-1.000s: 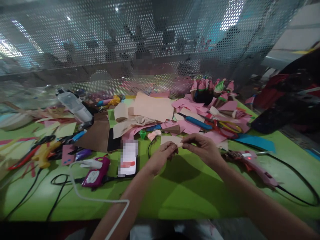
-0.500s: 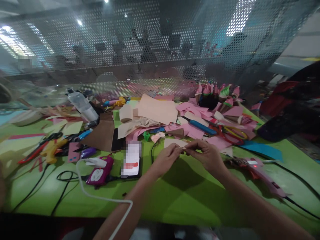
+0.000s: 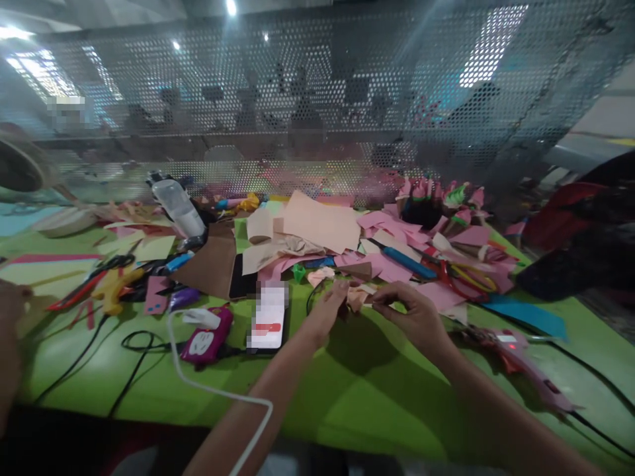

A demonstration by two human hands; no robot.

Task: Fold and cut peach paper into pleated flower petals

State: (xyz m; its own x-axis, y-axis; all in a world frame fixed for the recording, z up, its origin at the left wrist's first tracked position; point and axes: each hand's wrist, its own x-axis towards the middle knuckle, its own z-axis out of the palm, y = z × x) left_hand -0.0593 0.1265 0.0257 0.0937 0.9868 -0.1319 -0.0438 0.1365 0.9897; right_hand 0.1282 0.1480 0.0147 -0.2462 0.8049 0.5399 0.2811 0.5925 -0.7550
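Note:
A small, ruffled peach-coloured piece of paper or foam (image 3: 356, 299) is held just above the green table (image 3: 342, 396). My left hand (image 3: 328, 311) grips its left side, fingers closed. On the other side, my right hand (image 3: 411, 316) pinches a thin edge of the same piece between thumb and fingertips. Behind my left hand lies another crumpled peach piece (image 3: 321, 275), with a small green piece (image 3: 298, 272) beside it. A phone (image 3: 268, 318) with a lit screen rests left of my left hand. Right of my right hand lies a pink glue gun (image 3: 526, 367) with a red light.
Peach sheets (image 3: 322, 221) and pink scraps (image 3: 397, 225) pile up behind. Red-handled scissors (image 3: 451, 281) and a blue-handled tool (image 3: 409, 262) lie right. A white cable (image 3: 218, 394) crosses my left forearm near a purple power bank (image 3: 206, 337). Another person's hand (image 3: 12, 311) is at the left edge.
My hands have moved slightly apart, and more of the ruffled peach piece shows between them. The view has shifted a little. Another person's hand shows more at the left edge.

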